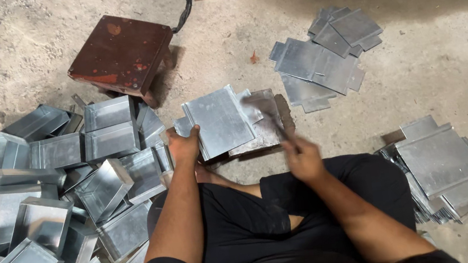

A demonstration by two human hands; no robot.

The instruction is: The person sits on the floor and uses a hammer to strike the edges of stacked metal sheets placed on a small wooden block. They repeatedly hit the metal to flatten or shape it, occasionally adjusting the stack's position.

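Metal sheet (219, 121) in left hand (183, 146), right hand (303, 159) beside.

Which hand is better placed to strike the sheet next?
Right. The right hand grips a blurred tool over the metal sheet, probably a hammer. The left hand is pinning the sheet's left edge.

Both bare forearms reach forward over crossed legs; the left hand (184, 146) is curled in a grip, the right hand (303, 159) clenched, blurred.
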